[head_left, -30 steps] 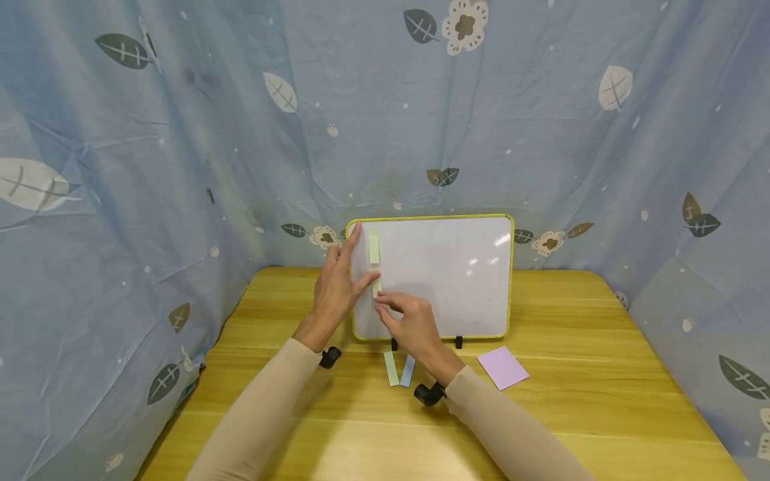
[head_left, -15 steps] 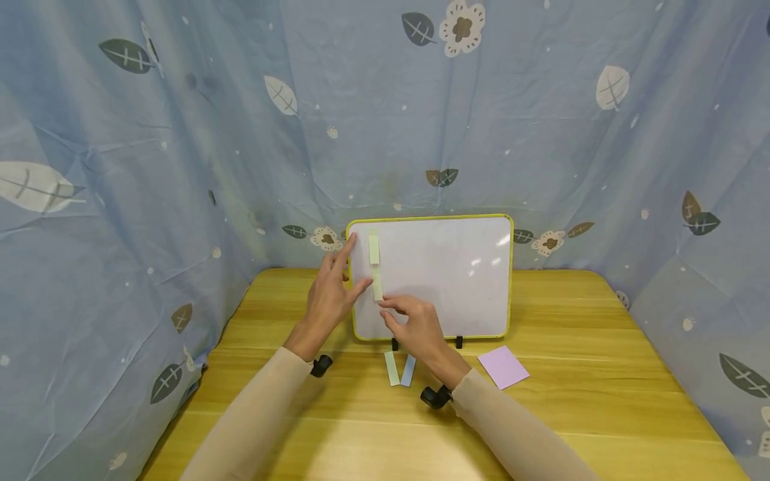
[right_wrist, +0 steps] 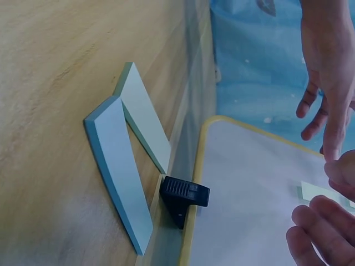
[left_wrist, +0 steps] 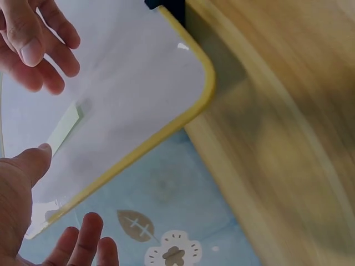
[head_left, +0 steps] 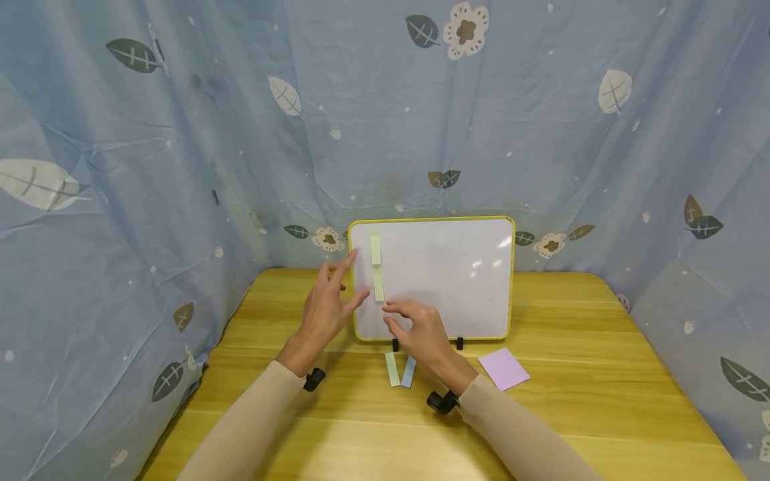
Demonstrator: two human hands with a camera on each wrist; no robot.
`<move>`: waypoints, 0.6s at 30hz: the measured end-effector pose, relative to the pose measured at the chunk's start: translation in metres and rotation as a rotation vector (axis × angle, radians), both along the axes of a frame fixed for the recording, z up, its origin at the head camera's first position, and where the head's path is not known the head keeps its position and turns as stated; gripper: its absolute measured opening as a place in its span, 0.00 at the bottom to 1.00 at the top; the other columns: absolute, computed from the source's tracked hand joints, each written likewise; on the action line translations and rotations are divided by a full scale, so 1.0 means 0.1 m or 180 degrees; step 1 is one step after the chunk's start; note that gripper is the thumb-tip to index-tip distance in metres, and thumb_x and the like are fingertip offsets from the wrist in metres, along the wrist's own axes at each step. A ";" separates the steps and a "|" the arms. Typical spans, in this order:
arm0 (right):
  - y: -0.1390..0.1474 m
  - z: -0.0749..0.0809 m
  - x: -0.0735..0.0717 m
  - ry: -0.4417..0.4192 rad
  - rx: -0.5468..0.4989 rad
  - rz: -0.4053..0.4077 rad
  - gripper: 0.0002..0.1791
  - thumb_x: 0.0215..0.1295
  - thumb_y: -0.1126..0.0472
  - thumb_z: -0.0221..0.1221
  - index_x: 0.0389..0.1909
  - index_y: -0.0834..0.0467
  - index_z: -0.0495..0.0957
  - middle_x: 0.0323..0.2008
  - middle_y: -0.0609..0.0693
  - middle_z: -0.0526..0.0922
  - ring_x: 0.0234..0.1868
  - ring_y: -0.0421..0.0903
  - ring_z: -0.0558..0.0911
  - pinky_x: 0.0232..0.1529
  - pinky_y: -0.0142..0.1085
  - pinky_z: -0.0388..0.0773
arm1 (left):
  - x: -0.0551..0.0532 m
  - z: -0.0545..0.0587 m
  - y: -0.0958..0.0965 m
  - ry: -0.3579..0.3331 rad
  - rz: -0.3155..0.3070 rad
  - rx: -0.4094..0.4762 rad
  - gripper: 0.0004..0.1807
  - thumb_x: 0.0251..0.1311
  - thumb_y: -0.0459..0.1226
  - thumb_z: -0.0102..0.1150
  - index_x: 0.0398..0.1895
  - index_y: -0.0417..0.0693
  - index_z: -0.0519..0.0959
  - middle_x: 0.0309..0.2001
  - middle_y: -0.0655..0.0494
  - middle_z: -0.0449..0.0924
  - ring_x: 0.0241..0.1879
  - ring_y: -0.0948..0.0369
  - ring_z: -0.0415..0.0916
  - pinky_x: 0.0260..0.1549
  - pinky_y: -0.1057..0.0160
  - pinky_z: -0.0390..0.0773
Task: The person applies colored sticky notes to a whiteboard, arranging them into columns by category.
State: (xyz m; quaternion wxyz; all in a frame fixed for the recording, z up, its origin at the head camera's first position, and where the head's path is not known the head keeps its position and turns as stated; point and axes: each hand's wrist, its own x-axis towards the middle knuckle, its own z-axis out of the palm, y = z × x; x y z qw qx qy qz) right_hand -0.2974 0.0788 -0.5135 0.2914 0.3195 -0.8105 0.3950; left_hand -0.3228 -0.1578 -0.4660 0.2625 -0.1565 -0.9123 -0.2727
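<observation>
A whiteboard (head_left: 451, 280) with a yellow frame stands upright at the back of the table. Two pale green sticky notes run down its left part in one column: an upper sticky note (head_left: 375, 248) and a lower sticky note (head_left: 378, 286). My left hand (head_left: 325, 307) is at the board's left edge, fingers spread, holding nothing; the index fingertip overlaps the frame in the head view. Just below the lower note is my right hand (head_left: 423, 329), its thumb and index finger apart with nothing between them. In the left wrist view, a green note (left_wrist: 65, 128) shows beyond the left thumb.
Below the board lie a narrow green sticky-note pad (head_left: 392, 369) and a narrow blue pad (head_left: 408, 371), nearly meeting at their near ends. A square purple pad (head_left: 504, 368) lies farther right. Black feet (right_wrist: 183, 194) support the board. A patterned blue curtain (head_left: 385, 133) surrounds the table.
Both hands have come away from the lower green note, which stays on the board. The left hand has moved left and down; the right has shifted slightly right and down.
</observation>
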 end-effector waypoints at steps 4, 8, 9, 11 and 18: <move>0.03 -0.01 0.01 -0.0027 0.0042 0.0017 0.10 0.74 0.67 0.78 0.53 0.62 0.96 0.56 0.59 0.98 0.58 0.57 0.97 0.58 0.52 0.95 | 0.07 -0.04 -0.02 0.0079 -0.0009 -0.0058 0.50 0.73 0.47 0.83 0.94 0.65 0.68 0.66 0.39 0.77 0.47 0.46 0.89 0.31 0.51 0.87; 0.07 -0.02 0.04 -0.0039 0.0123 0.0021 0.11 0.74 0.66 0.78 0.54 0.61 0.96 0.57 0.58 0.98 0.59 0.57 0.97 0.59 0.52 0.95 | 0.14 -0.09 -0.03 0.0087 -0.0039 -0.0143 0.49 0.72 0.47 0.84 0.93 0.64 0.69 0.60 0.40 0.79 0.45 0.47 0.89 0.31 0.53 0.86; 0.08 -0.02 0.05 -0.0042 0.0149 0.0020 0.11 0.74 0.66 0.79 0.54 0.61 0.96 0.57 0.58 0.97 0.59 0.57 0.97 0.59 0.52 0.95 | 0.15 -0.11 -0.03 0.0074 -0.0053 -0.0169 0.49 0.72 0.47 0.84 0.93 0.64 0.69 0.59 0.40 0.79 0.45 0.48 0.88 0.31 0.54 0.86; 0.11 -0.02 0.06 -0.0051 0.0198 0.0026 0.12 0.73 0.65 0.79 0.55 0.60 0.96 0.57 0.58 0.97 0.59 0.57 0.97 0.60 0.52 0.95 | 0.17 -0.13 -0.04 0.0052 -0.0081 -0.0226 0.49 0.72 0.47 0.84 0.92 0.65 0.69 0.56 0.41 0.80 0.44 0.49 0.88 0.32 0.55 0.87; 0.20 -0.03 0.11 -0.0137 0.0382 0.0152 0.14 0.74 0.65 0.78 0.57 0.62 0.95 0.58 0.59 0.97 0.60 0.58 0.96 0.60 0.54 0.95 | 0.27 -0.21 -0.04 0.0117 -0.0298 -0.0433 0.45 0.70 0.46 0.86 0.88 0.58 0.76 0.48 0.45 0.82 0.37 0.57 0.82 0.29 0.65 0.79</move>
